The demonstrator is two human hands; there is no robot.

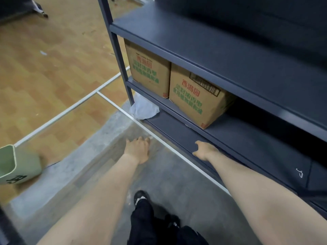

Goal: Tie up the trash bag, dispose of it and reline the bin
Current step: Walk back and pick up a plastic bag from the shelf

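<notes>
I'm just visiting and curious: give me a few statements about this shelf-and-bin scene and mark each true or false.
1. Two cardboard boxes sit side by side on a shelf of the grey rack. True.
2. The green bin stands on the rack's top shelf. False: it is on the floor at the left edge of the view.
3. The left hand grips a full trash bag. False: it holds nothing, with its fingers stretched forward.
4. A crumpled white plastic bag lies by the rack's corner post, below the boxes. True.
5. The right hand is over the edge of a low shelf. True.
</notes>
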